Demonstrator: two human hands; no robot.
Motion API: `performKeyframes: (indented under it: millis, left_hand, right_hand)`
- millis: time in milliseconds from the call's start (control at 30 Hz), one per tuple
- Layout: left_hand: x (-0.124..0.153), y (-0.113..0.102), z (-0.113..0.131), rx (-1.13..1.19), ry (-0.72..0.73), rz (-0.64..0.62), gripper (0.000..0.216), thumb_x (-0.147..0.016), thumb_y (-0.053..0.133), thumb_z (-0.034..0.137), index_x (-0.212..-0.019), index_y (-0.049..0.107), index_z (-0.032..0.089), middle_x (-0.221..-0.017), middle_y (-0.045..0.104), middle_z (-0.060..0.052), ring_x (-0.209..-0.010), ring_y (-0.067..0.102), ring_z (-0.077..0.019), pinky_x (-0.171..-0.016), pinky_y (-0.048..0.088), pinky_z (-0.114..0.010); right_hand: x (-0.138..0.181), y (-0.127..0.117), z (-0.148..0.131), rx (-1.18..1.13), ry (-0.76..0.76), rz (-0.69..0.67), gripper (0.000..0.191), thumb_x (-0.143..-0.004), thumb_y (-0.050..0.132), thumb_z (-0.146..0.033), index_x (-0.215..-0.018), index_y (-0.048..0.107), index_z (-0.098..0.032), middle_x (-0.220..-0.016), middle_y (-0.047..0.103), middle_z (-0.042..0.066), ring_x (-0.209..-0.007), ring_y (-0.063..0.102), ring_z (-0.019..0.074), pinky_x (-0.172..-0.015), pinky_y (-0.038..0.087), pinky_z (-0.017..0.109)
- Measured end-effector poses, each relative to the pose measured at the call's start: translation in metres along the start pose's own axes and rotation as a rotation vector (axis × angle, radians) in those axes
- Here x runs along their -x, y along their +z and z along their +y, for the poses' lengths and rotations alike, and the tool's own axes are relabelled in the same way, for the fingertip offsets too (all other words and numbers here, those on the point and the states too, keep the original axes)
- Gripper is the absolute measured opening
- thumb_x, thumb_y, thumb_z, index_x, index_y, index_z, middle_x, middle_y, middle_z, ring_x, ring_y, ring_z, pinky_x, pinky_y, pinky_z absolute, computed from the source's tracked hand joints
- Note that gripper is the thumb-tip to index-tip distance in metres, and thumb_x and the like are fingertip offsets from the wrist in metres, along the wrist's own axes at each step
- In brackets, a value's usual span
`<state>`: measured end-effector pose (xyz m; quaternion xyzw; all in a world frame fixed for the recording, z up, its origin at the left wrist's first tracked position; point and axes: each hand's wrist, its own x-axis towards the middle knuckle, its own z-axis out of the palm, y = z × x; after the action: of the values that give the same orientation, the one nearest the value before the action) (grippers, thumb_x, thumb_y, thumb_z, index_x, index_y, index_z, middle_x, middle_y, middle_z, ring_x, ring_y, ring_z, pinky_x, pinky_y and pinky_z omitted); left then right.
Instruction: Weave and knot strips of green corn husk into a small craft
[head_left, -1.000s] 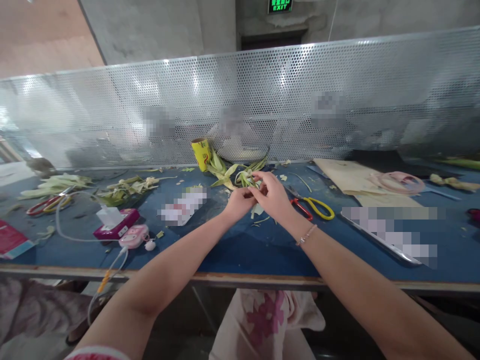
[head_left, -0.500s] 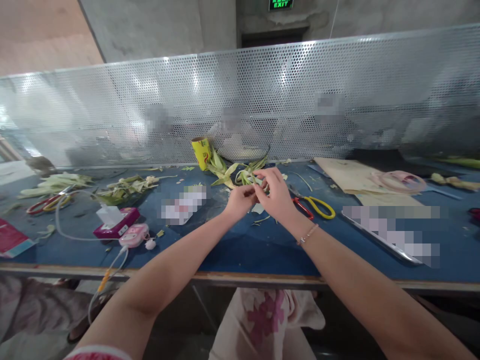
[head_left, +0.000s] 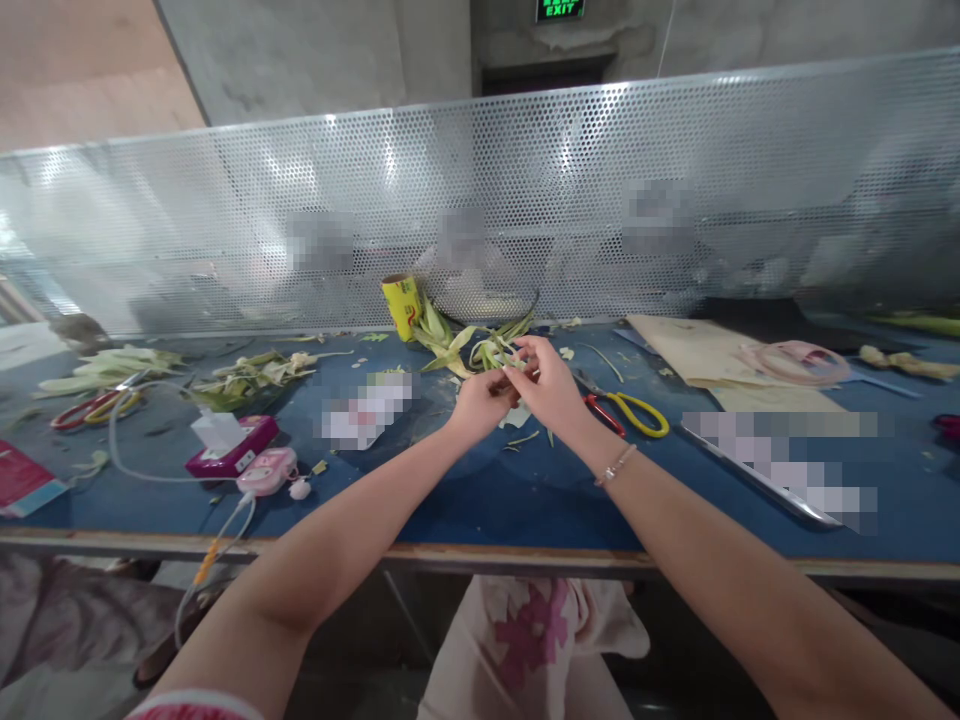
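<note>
Both hands meet over the middle of the blue table point(head_left: 465, 500). My left hand point(head_left: 480, 402) is closed, pinching a thin green leaf strip point(head_left: 491, 352) that loops up from a bundle of green leaves point(head_left: 450, 345). My right hand point(head_left: 551, 390) is closed too, its fingertips pinching the same strip just right of the left hand. A bracelet sits on the right wrist. Small leaf scraps lie on the table under the hands.
Yellow-and-red scissors point(head_left: 626, 412) lie right of my hands, a yellow tape roll point(head_left: 401, 303) behind the leaves. Left: a pink box point(head_left: 232, 445), a pink device with cable point(head_left: 268, 470), more leaves point(head_left: 247, 375), red scissors point(head_left: 94, 408). Cardboard point(head_left: 712, 362) and a perforated metal screen point(head_left: 480, 200) at back.
Both hands have stayed at the same spot. The right fingers have shifted slightly along the leaf strip, and the loop has been drawn a little tighter.
</note>
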<state>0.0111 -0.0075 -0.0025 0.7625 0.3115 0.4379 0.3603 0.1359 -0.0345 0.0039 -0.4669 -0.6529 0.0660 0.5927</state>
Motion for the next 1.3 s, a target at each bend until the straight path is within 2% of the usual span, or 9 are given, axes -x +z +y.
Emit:
performKeyframes:
  millis: [133, 267, 367, 500, 667, 833, 1033, 1167, 1300]
  left_hand:
    - [-0.001, 0.000, 0.001, -0.003, -0.007, -0.002, 0.018, -0.070, 0.061, 0.016, -0.087, 0.065, 0.011, -0.076, 0.068, -0.005, -0.068, 0.060, -0.0126, -0.068, 0.048, -0.025]
    - [-0.002, 0.001, 0.002, -0.002, -0.062, -0.009, 0.023, -0.069, 0.065, 0.016, -0.092, 0.064, 0.012, -0.079, 0.069, -0.007, -0.067, 0.060, -0.0134, -0.069, 0.048, -0.027]
    - [-0.002, 0.001, 0.001, 0.009, -0.079, -0.015, 0.022, -0.070, 0.065, 0.017, -0.091, 0.064, 0.012, -0.077, 0.068, -0.006, -0.065, 0.060, -0.0134, -0.067, 0.048, -0.028]
    - [-0.001, 0.001, -0.001, -0.019, -0.047, -0.014, 0.019, -0.070, 0.065, 0.020, -0.087, 0.066, 0.013, -0.072, 0.068, -0.005, -0.066, 0.060, -0.0143, -0.066, 0.047, -0.026]
    - [-0.001, 0.000, 0.000, -0.081, 0.008, -0.004, 0.012, -0.071, 0.062, 0.021, -0.078, 0.067, 0.013, -0.067, 0.066, -0.004, -0.066, 0.058, -0.0140, -0.064, 0.045, -0.025]
    - [0.000, -0.001, 0.000, -0.128, -0.013, -0.020, 0.014, -0.073, 0.059, 0.022, -0.077, 0.068, 0.012, -0.060, 0.063, -0.002, -0.058, 0.054, -0.0112, -0.058, 0.043, -0.022]
    - [-0.001, -0.002, 0.000, -0.061, -0.135, -0.016, 0.019, -0.078, 0.056, 0.028, -0.073, 0.066, 0.013, -0.064, 0.065, -0.004, -0.053, 0.056, -0.0106, -0.055, 0.044, -0.023]
    - [-0.002, -0.004, 0.004, 0.068, -0.274, 0.038, 0.018, -0.077, 0.062, 0.030, -0.070, 0.060, 0.013, -0.061, 0.065, -0.004, -0.049, 0.059, -0.0113, -0.053, 0.047, -0.025]
    - [-0.002, -0.005, 0.009, 0.120, -0.317, 0.088, 0.017, -0.077, 0.062, 0.026, -0.068, 0.055, 0.014, -0.055, 0.061, -0.001, -0.044, 0.057, -0.0103, -0.049, 0.046, -0.023]
  right_hand:
    - [-0.003, -0.002, -0.002, -0.088, 0.054, -0.022, 0.028, -0.075, 0.055, -0.023, -0.103, 0.050, -0.022, -0.082, 0.055, 0.001, -0.065, 0.053, 0.0146, -0.063, 0.049, 0.033]
    - [-0.004, -0.005, -0.002, -0.121, 0.045, -0.021, 0.023, -0.074, 0.053, -0.021, -0.097, 0.054, -0.021, -0.078, 0.051, 0.000, -0.064, 0.051, 0.0136, -0.065, 0.048, 0.032]
    - [-0.004, -0.006, 0.001, -0.101, 0.022, -0.007, 0.020, -0.074, 0.054, -0.023, -0.093, 0.059, -0.021, -0.092, 0.054, 0.005, -0.064, 0.051, 0.0122, -0.067, 0.048, 0.033]
    - [-0.005, -0.003, 0.008, -0.079, 0.078, 0.046, 0.034, -0.073, 0.059, -0.027, -0.106, 0.056, -0.021, -0.109, 0.054, 0.009, -0.065, 0.053, 0.0118, -0.069, 0.050, 0.036]
    - [-0.005, 0.001, 0.015, -0.064, 0.162, -0.058, 0.034, -0.073, 0.059, -0.029, -0.105, 0.054, -0.019, -0.088, 0.060, 0.004, -0.062, 0.055, 0.0139, -0.067, 0.049, 0.036]
    - [-0.005, 0.000, 0.011, -0.168, 0.113, -0.083, 0.023, -0.073, 0.059, -0.030, -0.094, 0.058, -0.020, -0.082, 0.062, 0.003, -0.071, 0.060, 0.0161, -0.070, 0.050, 0.035]
    - [-0.002, -0.009, -0.008, -0.174, 0.096, -0.114, 0.012, -0.075, 0.057, -0.033, -0.076, 0.059, -0.021, -0.061, 0.054, -0.002, -0.055, 0.049, 0.0128, -0.054, 0.043, 0.028]
    - [0.001, -0.011, -0.013, -0.211, 0.057, -0.137, 0.011, -0.075, 0.056, -0.031, -0.071, 0.055, -0.021, -0.062, 0.054, -0.002, -0.056, 0.048, 0.0116, -0.054, 0.042, 0.027]
    - [0.003, -0.010, -0.014, -0.316, 0.038, -0.222, 0.011, -0.077, 0.055, -0.031, -0.076, 0.054, -0.020, -0.070, 0.060, 0.000, -0.063, 0.057, 0.0135, -0.061, 0.048, 0.030]
